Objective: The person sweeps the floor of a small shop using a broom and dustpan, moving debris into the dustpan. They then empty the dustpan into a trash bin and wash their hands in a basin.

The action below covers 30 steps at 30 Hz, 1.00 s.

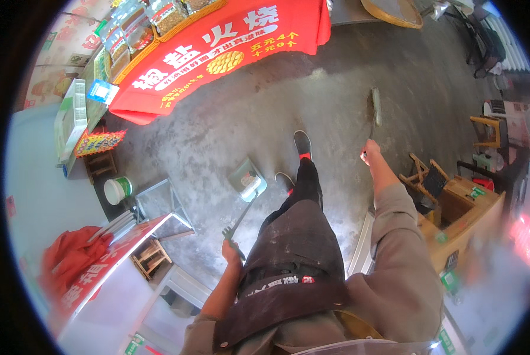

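My left hand [232,251] is closed round the upper end of a long-handled dustpan [237,170]. The pale green pan rests on the floor ahead of my feet and to the left, with something white and reddish lying in it. Out to the right, my right hand [369,151] grips the handle of a broom [377,107]. Its pale, narrow head touches the concrete floor [217,136] farther off, well apart from the dustpan. My dark shoes [302,142] stand between the two tools, one ahead of the other.
A stall counter with a red cloth [229,53] spans the far left. Beside the left wall are a white bucket [118,190], a metal frame [163,207] and a wooden stool [150,259]. Wooden furniture [463,207] stands close on my right, and a round tray [395,13] is at the far edge.
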### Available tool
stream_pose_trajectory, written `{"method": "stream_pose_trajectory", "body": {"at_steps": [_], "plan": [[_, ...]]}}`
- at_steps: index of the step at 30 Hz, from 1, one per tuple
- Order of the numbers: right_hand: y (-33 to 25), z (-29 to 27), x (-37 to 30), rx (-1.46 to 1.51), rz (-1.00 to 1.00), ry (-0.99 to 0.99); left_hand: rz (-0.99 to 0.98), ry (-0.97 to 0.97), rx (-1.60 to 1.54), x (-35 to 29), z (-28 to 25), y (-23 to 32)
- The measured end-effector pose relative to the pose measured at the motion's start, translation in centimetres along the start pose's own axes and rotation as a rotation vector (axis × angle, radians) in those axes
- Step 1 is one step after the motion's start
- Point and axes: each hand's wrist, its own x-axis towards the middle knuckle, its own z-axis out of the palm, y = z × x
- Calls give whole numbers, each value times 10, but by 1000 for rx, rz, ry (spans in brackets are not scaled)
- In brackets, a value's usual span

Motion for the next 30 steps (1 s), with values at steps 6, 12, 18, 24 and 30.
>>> {"method": "stream_pose_trajectory", "body": {"at_steps": [6, 12, 18, 24, 30], "plan": [[81, 89, -39, -695, -268, -57, -112, 37, -128, -15, 22, 31], [86, 78, -146, -459, 56, -298, -129, 91, -145, -10, 45, 54], [-6, 30, -139, -305, -12, -196, -270, 175, -215, -10, 78, 78], [-195, 53, 24, -72, -40, 71, -253, 169, -309, -16, 113, 97], [-170, 85, 69, -526, -107, -268, -300, 190, -330, -25, 123, 121]]}}
